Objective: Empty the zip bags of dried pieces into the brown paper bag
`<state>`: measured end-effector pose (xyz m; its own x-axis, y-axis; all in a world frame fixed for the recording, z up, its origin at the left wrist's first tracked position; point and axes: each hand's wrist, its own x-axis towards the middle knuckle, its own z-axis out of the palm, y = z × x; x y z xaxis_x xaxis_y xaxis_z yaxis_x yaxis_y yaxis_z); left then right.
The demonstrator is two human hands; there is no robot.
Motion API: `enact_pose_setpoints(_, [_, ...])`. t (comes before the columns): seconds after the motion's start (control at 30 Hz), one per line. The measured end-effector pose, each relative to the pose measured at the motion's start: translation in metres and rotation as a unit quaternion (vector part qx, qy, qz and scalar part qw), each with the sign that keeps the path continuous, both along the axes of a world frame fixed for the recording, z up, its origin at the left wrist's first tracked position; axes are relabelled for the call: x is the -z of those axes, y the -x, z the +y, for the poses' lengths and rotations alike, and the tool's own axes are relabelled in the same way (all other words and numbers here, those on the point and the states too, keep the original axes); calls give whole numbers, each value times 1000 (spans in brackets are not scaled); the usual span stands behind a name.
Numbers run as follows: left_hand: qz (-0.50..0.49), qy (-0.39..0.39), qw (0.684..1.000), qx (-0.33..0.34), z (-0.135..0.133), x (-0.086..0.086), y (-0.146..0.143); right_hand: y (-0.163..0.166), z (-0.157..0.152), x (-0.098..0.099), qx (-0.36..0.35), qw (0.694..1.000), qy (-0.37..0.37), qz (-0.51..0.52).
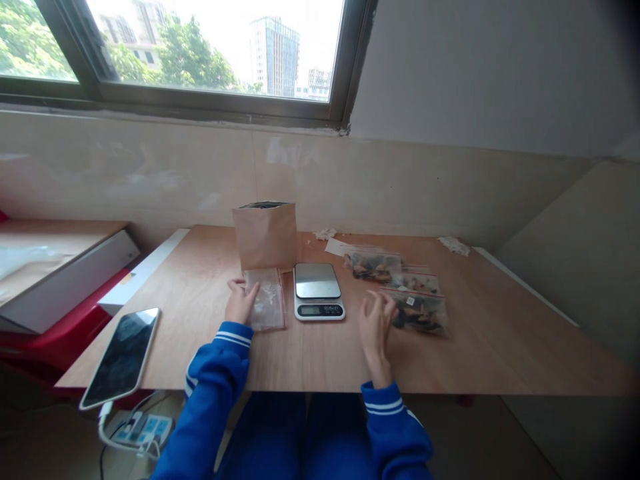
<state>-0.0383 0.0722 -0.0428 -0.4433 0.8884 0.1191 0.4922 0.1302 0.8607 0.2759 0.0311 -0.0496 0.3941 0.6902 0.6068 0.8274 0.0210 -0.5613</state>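
My left hand (pixel 241 303) is at the left edge of a clear zip bag (pixel 269 303) with a red seal line. Its thumb lies over the plastic and its fingers curl at the edge. The bag looks flat, with nothing visible in it. Right of it stands a white digital kitchen scale (pixel 318 291), its metal plate bare and the display unreadable. My right hand (pixel 376 327) hovers beside a zip bag of dark and brown dried pieces (pixel 423 315), fingers loosely bent and apart, with nothing seen in them. Whether it touches that bag is unclear.
Behind the scale, an upright brown paper pouch (pixel 265 235) stands open at the top. More filled zip bags (pixel 375 265) overlap at the right. A phone (pixel 121 357) on a charging cable juts over the table's front left edge. Crumpled tissue (pixel 454 246) lies at the back right.
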Motion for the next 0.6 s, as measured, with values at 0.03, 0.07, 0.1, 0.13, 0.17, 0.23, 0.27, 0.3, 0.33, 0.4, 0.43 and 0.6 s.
enact_pose_setpoints(0.03, [53,-3,999,-13,-2,0,-4,-12,-3,7,46,999,0,-10])
enact_pose_setpoints(0.07, [107,-16,994,-29,-5,-1,-9,-22,-6,15,85,996,4,-14])
enact_pose_setpoints(0.1, [161,-35,985,-46,-9,-2,-16,-28,-8,22,114,993,14,-16])
enact_pose_setpoints(0.13, [207,-52,975,-58,-13,-4,-23,-32,-10,28,134,990,27,-16])
enact_pose_setpoints(0.17, [243,-64,967,-52,-16,-5,-29,-35,-12,32,147,988,41,-16])
enact_pose_setpoints(0.23, [289,-69,955,3,-19,-5,-40,-36,-14,36,161,985,64,-12])
enact_pose_setpoints(0.27, [301,-62,951,41,-20,-3,-43,-36,-15,36,167,983,70,-7])
enact_pose_setpoints(0.3, [309,-46,947,79,-20,0,-45,-37,-16,35,173,982,76,-1])
enact_pose_setpoints(0.33, [314,-25,943,112,-19,5,-46,-37,-17,32,181,980,81,6])
enact_pose_setpoints(0.4, [319,21,935,154,-17,16,-46,-40,-20,28,196,976,90,20])
enact_pose_setpoints(0.43, [322,36,931,168,-15,21,-45,-42,-21,26,202,975,95,25])
enact_pose_setpoints(0.6, [306,34,932,193,-10,28,-39,-46,-27,24,201,975,91,24])
